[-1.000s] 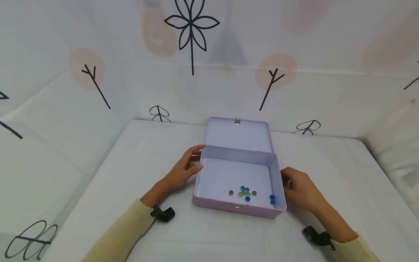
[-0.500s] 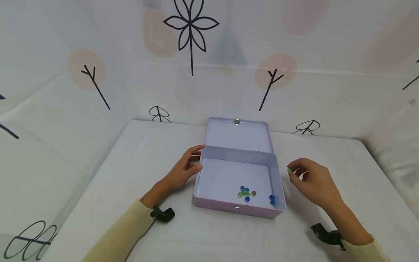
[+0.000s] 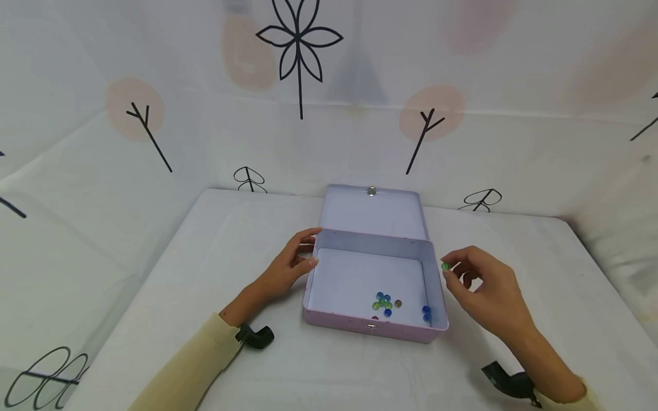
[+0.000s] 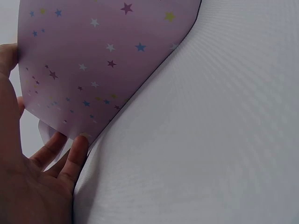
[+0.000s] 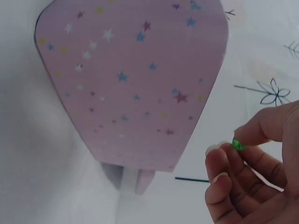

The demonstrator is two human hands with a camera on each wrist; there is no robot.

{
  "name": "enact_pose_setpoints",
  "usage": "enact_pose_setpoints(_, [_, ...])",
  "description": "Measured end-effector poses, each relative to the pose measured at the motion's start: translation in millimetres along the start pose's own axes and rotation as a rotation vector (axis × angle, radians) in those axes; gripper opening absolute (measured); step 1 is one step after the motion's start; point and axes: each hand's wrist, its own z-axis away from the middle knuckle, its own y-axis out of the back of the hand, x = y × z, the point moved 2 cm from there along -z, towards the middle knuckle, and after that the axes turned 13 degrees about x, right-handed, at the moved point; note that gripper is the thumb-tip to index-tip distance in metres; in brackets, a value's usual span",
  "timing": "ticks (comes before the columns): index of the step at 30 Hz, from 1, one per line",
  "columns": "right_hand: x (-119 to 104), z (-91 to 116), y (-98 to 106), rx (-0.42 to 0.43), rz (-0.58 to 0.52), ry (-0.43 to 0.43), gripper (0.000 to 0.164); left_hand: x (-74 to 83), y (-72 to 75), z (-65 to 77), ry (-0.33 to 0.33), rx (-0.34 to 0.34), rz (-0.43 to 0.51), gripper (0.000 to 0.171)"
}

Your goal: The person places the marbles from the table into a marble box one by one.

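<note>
A lilac tin box (image 3: 377, 331) stands with its lid (image 3: 372, 211) folded back behind it. Inside, toward the front, lie several glass marbles (image 3: 381, 302), blue, green and brown, plus two blue marbles (image 3: 427, 313) by the right wall. Only the top of a red marble (image 3: 375, 318) shows over the front wall. My left hand (image 3: 283, 269) touches the box's left side with extended fingers, as the left wrist view shows against the star-printed wall (image 4: 93, 70). My right hand (image 3: 488, 288) pinches a green marble (image 5: 238, 144) between thumb and fingertips, just outside the box's right wall.
A white cloth covers the table (image 3: 221, 228). Behind it hangs a white curtain (image 3: 354, 137) with drawn flowers and twigs. A dark wrist device (image 3: 509, 381) sits at my right wrist, another device (image 3: 255, 337) at my left.
My right hand rose from beside the right wall with a green marble, then moved slightly left toward the box. The red marble rolled to the front wall. My left hand stayed put.
</note>
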Motion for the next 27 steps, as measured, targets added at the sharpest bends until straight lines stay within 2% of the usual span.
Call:
enact_pose_setpoints(6, [-10,4,-7,-0.098,-0.025,0.059,0.037,-1.5,0.0,0.4,-0.002,0.002,0.002,0.063])
enact_pose_setpoints(10, [-12,6,-10,-0.122,-0.026,0.065,0.038,-1.9,-0.6,1.2,-0.003,0.0,0.001,0.063])
enact_pose_setpoints(19, [-9,5,-10,-0.098,-0.005,0.068,0.037,1.3,-1.4,-0.3,-0.01,-0.005,0.014,0.064])
enact_pose_setpoints(23, [1,2,-10,-0.064,0.009,0.073,0.032,0.8,-0.9,-1.1,-0.02,-0.004,0.015,0.063])
enact_pose_setpoints(27, [18,2,-11,-0.028,0.046,0.057,0.027,0.6,1.2,-0.4,-0.001,-0.011,-0.002,0.063])
